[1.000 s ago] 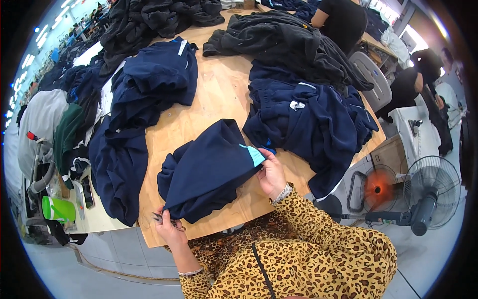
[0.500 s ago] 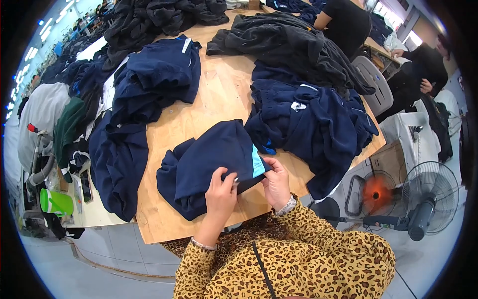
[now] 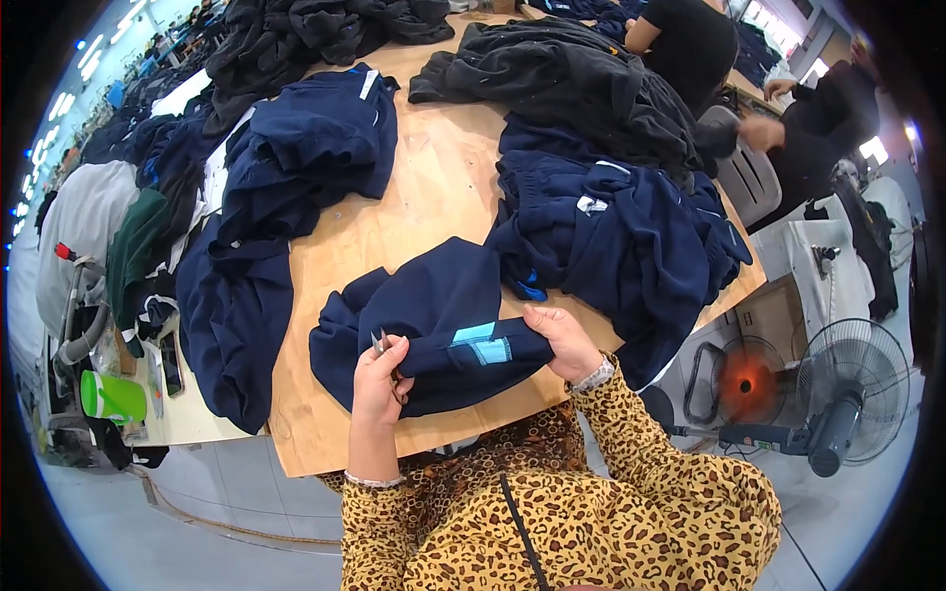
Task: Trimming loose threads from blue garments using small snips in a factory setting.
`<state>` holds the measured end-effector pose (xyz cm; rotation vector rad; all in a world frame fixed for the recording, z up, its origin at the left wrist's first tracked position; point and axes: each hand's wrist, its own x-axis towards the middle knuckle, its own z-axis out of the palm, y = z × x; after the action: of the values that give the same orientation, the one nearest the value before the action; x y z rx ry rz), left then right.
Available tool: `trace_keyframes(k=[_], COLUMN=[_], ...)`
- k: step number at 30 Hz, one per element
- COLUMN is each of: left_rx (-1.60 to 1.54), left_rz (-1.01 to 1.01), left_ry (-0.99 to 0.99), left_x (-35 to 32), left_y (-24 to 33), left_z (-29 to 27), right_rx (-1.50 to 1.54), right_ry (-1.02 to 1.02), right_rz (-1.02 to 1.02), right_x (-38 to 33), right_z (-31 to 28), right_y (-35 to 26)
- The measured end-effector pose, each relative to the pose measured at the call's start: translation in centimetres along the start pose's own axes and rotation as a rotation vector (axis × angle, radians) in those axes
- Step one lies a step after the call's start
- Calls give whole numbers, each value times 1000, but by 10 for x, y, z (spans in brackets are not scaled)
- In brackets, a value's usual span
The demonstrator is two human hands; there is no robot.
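Observation:
A navy fabric garment (image 3: 434, 286) lies bunched at the near edge of the table, its edge stretched between my two hands. Light-blue patches (image 3: 481, 345) show on the stretched part. My left hand (image 3: 378, 382) is closed at the left end of that edge, thumb on the cloth. Small metal scissors (image 3: 381, 342) are held in the same hand, blades pointing up past the thumb and a handle loop below. My right hand (image 3: 565, 342) pinches the right end of the edge between thumb and fingers.
Piles of navy garments lie left (image 3: 315, 148) and right (image 3: 611, 227) on the wooden table (image 3: 434, 177), with a dark grey pile (image 3: 572, 79) farther back. A standing fan (image 3: 847, 394) is at the right, a green container (image 3: 113, 397) at the left. Other people work at the far right.
The garment's edge has been turned and drawn out wider, bringing the light-blue patches between my hands. My left hand moved left and my right hand slightly right.

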<state>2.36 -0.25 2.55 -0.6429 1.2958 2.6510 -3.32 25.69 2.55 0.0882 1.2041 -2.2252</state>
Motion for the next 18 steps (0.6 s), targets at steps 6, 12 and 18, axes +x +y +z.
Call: trace_keyframes(k=[6,12,18], left_rx=[-47,-42,938], left_rz=[41,169,985], left_ry=[-4,91,294], left_x=[3,4,-15], left_y=[-1,12,-9], left_z=[-9,-13,31], right_rx=[-23,-99,385], right_ry=[-1,-135,5], right_rz=[30,162,-14], right_x=[-2,-5,2], right_z=[-7,0,3], right_y=[2,1,7])
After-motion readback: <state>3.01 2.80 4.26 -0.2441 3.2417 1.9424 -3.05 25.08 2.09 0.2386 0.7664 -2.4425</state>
